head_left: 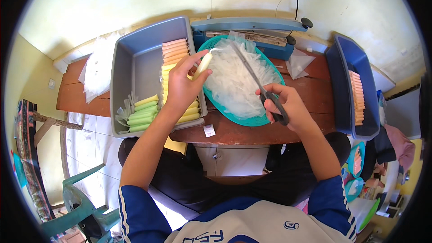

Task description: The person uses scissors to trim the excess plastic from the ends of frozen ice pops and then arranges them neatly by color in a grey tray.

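Observation:
Between the fingers and thumb of my left hand (184, 82) is a pale yellow filled plastic tube (204, 65), held tilted with its clear tail toward the basket. My right hand (288, 107) grips black-handled scissors (253, 73) by the handles; the blades point up and left over the basket and look closed. Below them a turquoise basket (223, 113) is heaped with clear plastic scraps (236, 83). Beside my left hand stands a grey tub (113, 81). It holds filled tubes in rows: pink-orange ones (174, 50), yellow ones partly hidden by my left arm, and green ones (143, 118) with long clear tails.
A blue bag sealer (265, 23) stands behind the basket on the brown wooden table (315, 92). At the right is a dark blue tub (335, 69) with peach-coloured tubes (357, 96). Clear plastic bags (96, 72) lie at the left; a small white packet (209, 130) sits near the front edge.

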A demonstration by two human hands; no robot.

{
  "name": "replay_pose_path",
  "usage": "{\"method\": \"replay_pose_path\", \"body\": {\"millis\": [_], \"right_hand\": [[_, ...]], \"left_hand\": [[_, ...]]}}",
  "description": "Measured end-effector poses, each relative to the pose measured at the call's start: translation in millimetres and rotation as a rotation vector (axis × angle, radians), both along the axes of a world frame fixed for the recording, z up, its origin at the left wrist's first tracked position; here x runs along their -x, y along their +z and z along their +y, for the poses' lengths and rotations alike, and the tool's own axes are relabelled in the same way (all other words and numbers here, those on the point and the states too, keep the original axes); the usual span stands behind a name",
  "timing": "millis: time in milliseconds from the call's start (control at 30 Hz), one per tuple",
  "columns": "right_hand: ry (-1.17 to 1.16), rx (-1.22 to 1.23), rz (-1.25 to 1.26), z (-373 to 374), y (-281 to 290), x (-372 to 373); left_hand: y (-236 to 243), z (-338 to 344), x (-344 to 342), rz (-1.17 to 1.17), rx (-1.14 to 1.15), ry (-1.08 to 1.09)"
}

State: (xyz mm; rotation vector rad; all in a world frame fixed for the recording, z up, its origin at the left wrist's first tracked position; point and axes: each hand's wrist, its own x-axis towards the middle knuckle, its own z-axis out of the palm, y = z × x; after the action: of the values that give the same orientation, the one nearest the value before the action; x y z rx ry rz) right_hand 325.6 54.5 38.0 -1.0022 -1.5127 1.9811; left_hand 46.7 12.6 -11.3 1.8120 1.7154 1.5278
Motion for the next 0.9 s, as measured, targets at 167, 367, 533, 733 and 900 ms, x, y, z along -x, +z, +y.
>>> {"method": "replay_pose_path", "body": {"millis": [167,367,533,733,900], "right_hand": [[0.078,0.02,-0.02,-11,-6,5],[0.061,0.032,-0.044,-13,-16,9],[0.091,0.011,-0.069,-11,-20,9],[0.07,-0.005,-0.12,-10,-21,10],[0.057,0.001,-0.132,-9,-22,11]], "left_hand": [[1,0,-3,0.05,-0.026,0.026],[4,-3,-7,0.119,-0.074,0.002],[1,-4,-7,0.198,-0.102,-0.064],[2,-4,-9,0.29,-0.121,-0.079],[-2,-4,-9,0.322,-0.113,-0.08]]}}
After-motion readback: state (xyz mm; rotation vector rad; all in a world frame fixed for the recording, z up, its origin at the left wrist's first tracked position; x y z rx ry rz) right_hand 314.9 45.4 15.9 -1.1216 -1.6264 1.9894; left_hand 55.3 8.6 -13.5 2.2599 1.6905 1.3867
